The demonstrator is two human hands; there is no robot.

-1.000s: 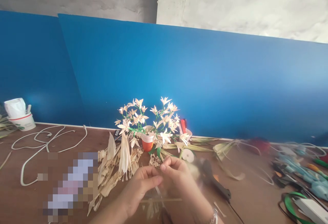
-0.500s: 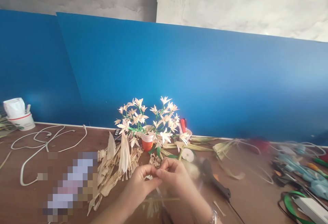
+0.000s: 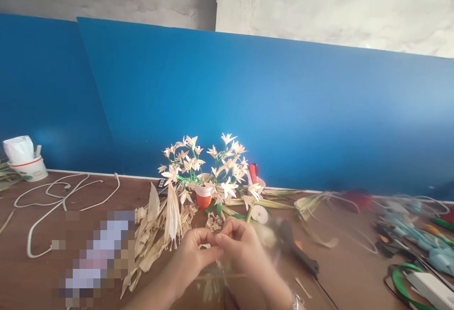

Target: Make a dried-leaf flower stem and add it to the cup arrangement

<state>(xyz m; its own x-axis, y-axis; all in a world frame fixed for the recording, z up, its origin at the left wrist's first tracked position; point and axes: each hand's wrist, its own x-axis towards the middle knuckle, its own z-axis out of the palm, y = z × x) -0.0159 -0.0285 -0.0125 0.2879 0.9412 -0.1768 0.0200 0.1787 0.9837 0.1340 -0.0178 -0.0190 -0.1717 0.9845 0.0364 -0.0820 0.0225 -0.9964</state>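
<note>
My left hand [image 3: 198, 251] and my right hand [image 3: 238, 243] meet above the near middle of the table, fingertips pinched together. Whatever lies between the fingers is hidden or too small to make out. Just beyond them, cream-coloured artificial flowers [image 3: 229, 164] on green stems stand in a stack of white and orange paper cups [image 3: 204, 197]. Dried pale husks [image 3: 151, 248] lie in a heap left of my left hand. To the right of my right hand rests a black-handled tool [image 3: 301, 253] with a cord, its front end blurred. A white roll of tape [image 3: 260, 214] lies behind my hands.
On the brown table [image 3: 340, 277], a white cable [image 3: 65, 201] and a white tub [image 3: 30, 168] are at the left. A blurred-out patch [image 3: 99, 255] covers something beside the husks. Clutter with a green tape roll [image 3: 402, 281] fills the right edge. A blue partition [image 3: 248, 107] stands behind.
Hardly anything differs. Both hands keep the same pinched pose, and the whole view has shifted very slightly.
</note>
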